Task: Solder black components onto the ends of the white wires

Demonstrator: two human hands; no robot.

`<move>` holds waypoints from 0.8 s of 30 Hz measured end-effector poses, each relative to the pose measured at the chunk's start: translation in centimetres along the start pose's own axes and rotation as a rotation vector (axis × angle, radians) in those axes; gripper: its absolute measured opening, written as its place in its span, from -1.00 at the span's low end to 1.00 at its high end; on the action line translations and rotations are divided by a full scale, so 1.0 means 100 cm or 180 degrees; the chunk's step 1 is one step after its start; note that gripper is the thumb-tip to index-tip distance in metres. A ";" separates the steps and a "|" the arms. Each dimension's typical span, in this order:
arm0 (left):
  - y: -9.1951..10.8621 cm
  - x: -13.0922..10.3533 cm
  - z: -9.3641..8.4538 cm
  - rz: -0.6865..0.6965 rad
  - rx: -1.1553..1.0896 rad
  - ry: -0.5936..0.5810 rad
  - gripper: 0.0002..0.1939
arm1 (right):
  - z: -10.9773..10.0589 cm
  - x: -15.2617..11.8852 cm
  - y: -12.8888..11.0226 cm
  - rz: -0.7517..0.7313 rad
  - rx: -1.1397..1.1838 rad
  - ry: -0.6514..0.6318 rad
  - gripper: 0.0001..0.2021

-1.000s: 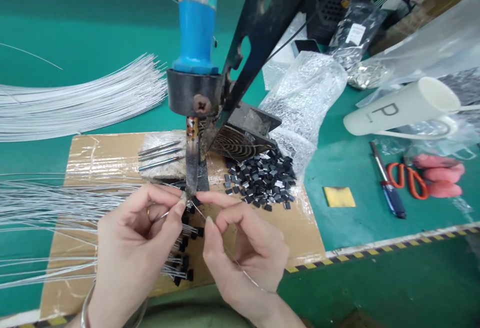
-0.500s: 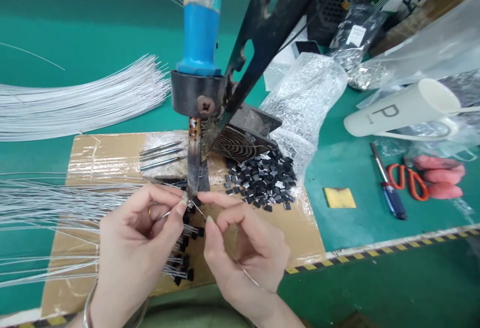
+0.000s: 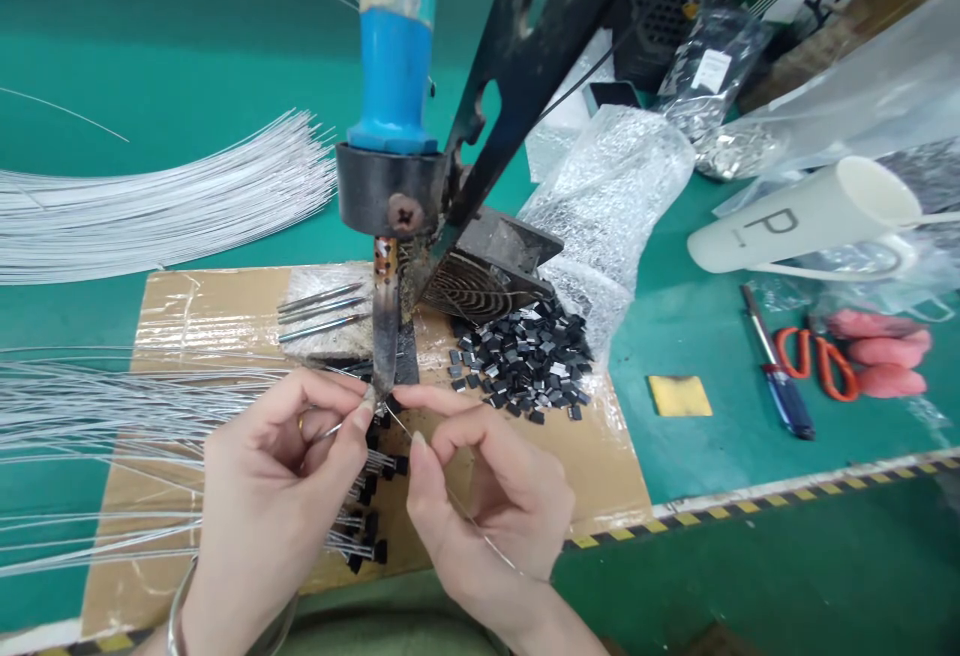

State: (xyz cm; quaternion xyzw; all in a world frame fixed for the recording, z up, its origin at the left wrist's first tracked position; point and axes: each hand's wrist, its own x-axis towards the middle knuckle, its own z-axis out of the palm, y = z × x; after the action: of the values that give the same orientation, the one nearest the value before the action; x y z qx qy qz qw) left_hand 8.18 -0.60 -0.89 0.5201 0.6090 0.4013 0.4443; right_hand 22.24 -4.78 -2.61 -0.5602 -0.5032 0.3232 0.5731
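Under the tip of a blue-handled soldering iron [image 3: 395,76], fixed upright in a black stand, my two hands meet. My left hand [image 3: 281,486] pinches a thin grey wire at the iron's tip; whether a small part is also between the fingertips is hidden. My right hand [image 3: 491,506] is closed on a thin solder wire [image 3: 465,513], which runs from the tip back across the palm. Beneath the hands lie wires with black connectors [image 3: 367,548] on the cardboard [image 3: 600,476]. A heap of small black connectors [image 3: 525,356] lies right of the iron.
A white wire bundle [image 3: 165,206] is at the left, more wires below it. Behind the heap are a fan [image 3: 487,281] and bubble wrap [image 3: 615,196]. At the right are a white mug [image 3: 802,216], a yellow sponge [image 3: 679,396], a screwdriver [image 3: 784,386] and orange-handled scissors [image 3: 834,371].
The soldering iron and its stand have shifted slightly to the left. Both hands keep nearly the same pose at the tip.
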 end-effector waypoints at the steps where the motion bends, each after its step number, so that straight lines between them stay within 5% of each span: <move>1: 0.000 0.000 0.000 0.0005 -0.0006 0.0005 -0.93 | 0.000 0.000 0.000 -0.0004 -0.0022 0.0014 -0.77; 24: 0.006 0.000 0.000 -0.0010 0.0021 0.0026 -0.92 | 0.000 -0.003 0.001 0.0031 0.0022 0.0006 -0.76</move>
State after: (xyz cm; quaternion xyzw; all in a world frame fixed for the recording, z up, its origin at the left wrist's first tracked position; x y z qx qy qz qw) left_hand 8.37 -0.49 -0.35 0.5190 0.6130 0.4007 0.4408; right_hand 22.20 -5.07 -2.75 -0.5610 -0.4989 0.3272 0.5739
